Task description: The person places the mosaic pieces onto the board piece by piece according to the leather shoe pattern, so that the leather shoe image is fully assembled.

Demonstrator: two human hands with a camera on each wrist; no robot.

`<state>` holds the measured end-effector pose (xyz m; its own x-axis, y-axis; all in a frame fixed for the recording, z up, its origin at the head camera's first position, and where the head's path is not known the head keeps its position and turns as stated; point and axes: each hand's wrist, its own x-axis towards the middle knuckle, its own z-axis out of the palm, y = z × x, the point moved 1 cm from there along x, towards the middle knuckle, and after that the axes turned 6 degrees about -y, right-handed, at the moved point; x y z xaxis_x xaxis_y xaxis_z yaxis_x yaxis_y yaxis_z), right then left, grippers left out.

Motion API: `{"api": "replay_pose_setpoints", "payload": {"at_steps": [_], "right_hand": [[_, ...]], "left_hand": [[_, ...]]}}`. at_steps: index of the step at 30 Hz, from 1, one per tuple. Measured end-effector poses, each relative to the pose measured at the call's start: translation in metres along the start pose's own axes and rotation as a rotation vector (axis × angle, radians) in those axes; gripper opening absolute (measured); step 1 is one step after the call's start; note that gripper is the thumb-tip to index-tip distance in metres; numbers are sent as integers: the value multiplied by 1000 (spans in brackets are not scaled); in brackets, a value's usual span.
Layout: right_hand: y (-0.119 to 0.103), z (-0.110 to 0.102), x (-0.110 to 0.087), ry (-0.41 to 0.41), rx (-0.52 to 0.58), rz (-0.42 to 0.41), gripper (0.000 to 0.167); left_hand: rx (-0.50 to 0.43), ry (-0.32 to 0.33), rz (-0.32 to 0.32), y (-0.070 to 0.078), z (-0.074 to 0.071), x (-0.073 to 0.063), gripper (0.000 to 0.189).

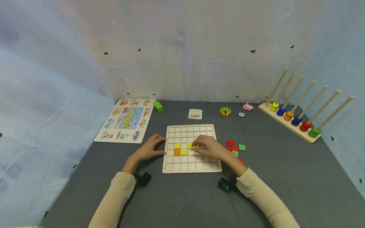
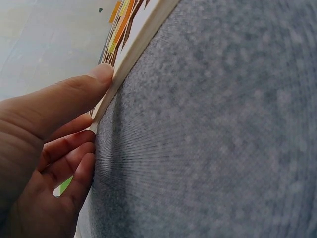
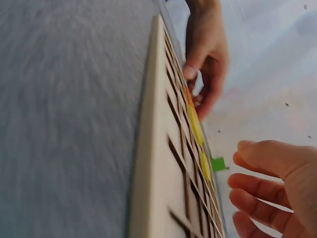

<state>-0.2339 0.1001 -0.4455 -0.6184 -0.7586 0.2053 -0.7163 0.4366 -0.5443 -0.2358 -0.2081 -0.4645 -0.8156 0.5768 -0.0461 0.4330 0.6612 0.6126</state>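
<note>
A wooden grid board (image 1: 172, 166) lies flat in front of me. On it sit an orange tile (image 1: 176, 152), a yellow tile (image 1: 183, 152) beside it, and two more yellow pieces one row farther back. At the board's left edge my left hand (image 1: 150, 148) rests with thumb and fingers spread apart; in the left wrist view the thumb touches the rim. My right hand (image 1: 210, 147) hovers over the right half of the board, close to the rightmost yellow piece (image 1: 190, 145). In the right wrist view its fingers (image 3: 260, 187) are loosely bent, with nothing between them.
Red and green tiles (image 1: 241, 147) lie right of the board. Behind it are a small pattern card (image 1: 195, 114), a tree piece (image 1: 225, 111), a poker chip (image 1: 241, 114) and a pink pig (image 1: 248, 107). A peg stand (image 1: 291, 123) is far right; a picture puzzle (image 1: 125, 120) and green block (image 1: 158, 106) are left.
</note>
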Motion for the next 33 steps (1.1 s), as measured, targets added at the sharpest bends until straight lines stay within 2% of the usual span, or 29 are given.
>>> {"api": "replay_pose_setpoints", "payload": {"at_steps": [7,17,23,33], "right_hand": [[12,-21,-28,7,39,22,18],[28,-46,-69,70,56,98,20],[36,-56,-92,89,22,127,22],[50,-63,-126,117,-11,240,31]], "left_hand": [[-4,0,12,0,0,0,63],[6,10,19,-4,1,1,63],[-5,2,11,-2,0,0,63],[6,5,15,-1,0,0,63]]}}
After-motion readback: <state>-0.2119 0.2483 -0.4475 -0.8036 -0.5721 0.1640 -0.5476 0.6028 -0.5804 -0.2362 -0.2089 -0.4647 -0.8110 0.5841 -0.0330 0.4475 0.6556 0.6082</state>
